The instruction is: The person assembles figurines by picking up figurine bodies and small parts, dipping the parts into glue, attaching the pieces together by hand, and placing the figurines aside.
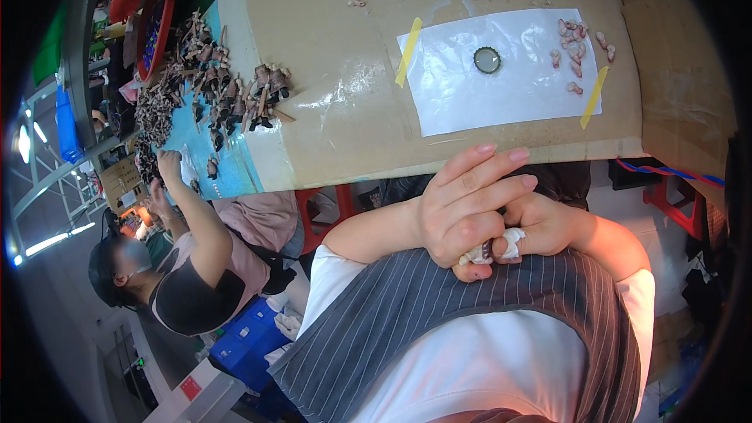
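A worker's two hands meet close to the chest, just below the near edge of a cardboard-covered table (329, 110). The left hand (466, 207) lies over the right hand (540, 225), its index and middle fingers stretched out together toward two o'clock while the lower fingers curl in. Between the two hands sits a small dark piece (487, 250), pinched against white-taped fingertips (513, 241); what exactly the piece is cannot be told. The right hand's fingers are folded, mostly hidden behind the left.

On the table, at twelve o'clock from the hands, a clear plastic sheet (470, 94) is fastened down with yellow tape strips (408, 52). A metal bottle cap (486, 59) rests on the sheet, and a scatter of small pink parts (577, 51) lies at two o'clock from the cap.

At nine o'clock from the hands, a co-worker (200, 266) in a pink and black shirt reaches up to a heap of small brown figurine parts (211, 78) on a blue mat (227, 164). A red basin (157, 23) stands at the heap's far left.
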A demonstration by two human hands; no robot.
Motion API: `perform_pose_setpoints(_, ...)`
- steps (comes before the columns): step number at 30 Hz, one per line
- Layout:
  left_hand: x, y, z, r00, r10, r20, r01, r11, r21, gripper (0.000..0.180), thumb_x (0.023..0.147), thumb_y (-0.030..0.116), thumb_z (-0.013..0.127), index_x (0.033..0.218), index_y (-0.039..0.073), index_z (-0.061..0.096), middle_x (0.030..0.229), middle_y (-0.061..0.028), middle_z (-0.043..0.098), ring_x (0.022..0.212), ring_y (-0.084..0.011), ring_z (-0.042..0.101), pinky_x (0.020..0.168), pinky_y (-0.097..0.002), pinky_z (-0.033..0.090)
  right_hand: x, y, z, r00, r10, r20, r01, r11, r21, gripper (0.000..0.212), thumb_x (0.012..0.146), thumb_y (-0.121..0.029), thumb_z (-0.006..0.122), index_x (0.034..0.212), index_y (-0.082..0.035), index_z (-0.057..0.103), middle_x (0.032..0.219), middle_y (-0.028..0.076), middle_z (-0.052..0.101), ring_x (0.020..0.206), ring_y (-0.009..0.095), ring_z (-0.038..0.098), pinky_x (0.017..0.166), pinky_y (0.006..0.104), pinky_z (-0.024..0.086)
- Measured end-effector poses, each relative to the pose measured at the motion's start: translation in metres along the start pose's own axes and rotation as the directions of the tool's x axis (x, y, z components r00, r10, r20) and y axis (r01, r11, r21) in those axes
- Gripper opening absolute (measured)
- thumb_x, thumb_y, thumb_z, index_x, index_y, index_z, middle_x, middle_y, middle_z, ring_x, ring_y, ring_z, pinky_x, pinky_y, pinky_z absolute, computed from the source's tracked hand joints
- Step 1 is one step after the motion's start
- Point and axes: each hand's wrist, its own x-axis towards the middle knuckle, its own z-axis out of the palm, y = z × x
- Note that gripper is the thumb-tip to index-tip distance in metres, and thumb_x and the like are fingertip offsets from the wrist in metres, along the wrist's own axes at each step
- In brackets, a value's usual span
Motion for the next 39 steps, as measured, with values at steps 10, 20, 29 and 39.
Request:
perform_pose_setpoints(10, -0.001, -0.002, -0.001, 0.997, -0.066, 0.025, 0.067, 0.998, -0.005, 0.044, 0.096, 0.05, 0.037, 0.088, 0.007, 0.048, 0.113, -0.024, 0.064, 0.114, -0.0447, 0.056, 0.103, -0.0538, 0.033, 0.005, -0.006, -0.001, 1.0, 0.008, 0.029, -0.011, 0.994, 0.105, 0.021, 0.097, -0.02, 0.053, 0.107, -0.003, 0.056, 0.083, 0.002, 0.056, 0.058, 0.006, 0.048, 0.052, 0.0202, 0.039)
perform_pose_setpoints(20, 0.0, -0.003, -0.008, 0.999, -0.031, 0.007, 0.032, 0.995, -0.1, 0.04, 0.096, 0.041, 0.04, 0.089, 0.002, 0.048, 0.111, -0.0311, 0.061, 0.115, -0.0501, 0.054, 0.104, -0.0577, 0.031, 0.011, -0.011, 0.004, 0.998, -0.063, 0.02, 0.064, 0.996, -0.055, 0.025, 0.096, -0.02, 0.054, 0.115, -0.004, 0.056, 0.084, 0.001, 0.058, 0.063, 0.006, 0.049, 0.055, 0.0207, 0.041)
perform_pose_setpoints(29, -0.006, -0.005, -0.005, 1.0, -0.004, -0.024, 0.001, 0.995, -0.1, 0.043, 0.097, 0.05, 0.035, 0.097, 0.008, 0.044, 0.118, -0.0276, 0.059, 0.118, -0.0498, 0.052, 0.106, -0.0573, 0.026, 0.006, -0.007, 0.005, 0.993, 0.108, -0.047, -0.108, 0.994, 0.01, 0.022, 0.095, -0.02, 0.055, 0.102, -0.001, 0.062, 0.072, 0.002, 0.057, 0.063, 0.008, 0.054, 0.057, 0.0223, 0.042)
perform_pose_setpoints(39, -0.011, -0.011, -0.008, 0.999, 0.008, -0.034, -0.012, 0.995, -0.098, 0.041, 0.097, 0.048, 0.035, 0.097, 0.008, 0.043, 0.118, -0.0272, 0.059, 0.118, -0.0496, 0.052, 0.106, -0.0563, 0.026, 0.013, -0.005, 0.004, 0.992, 0.111, -0.063, -0.113, 0.993, -0.025, 0.023, 0.096, -0.023, 0.056, 0.101, -0.001, 0.062, 0.071, 0.001, 0.056, 0.062, 0.008, 0.053, 0.055, 0.022, 0.041)
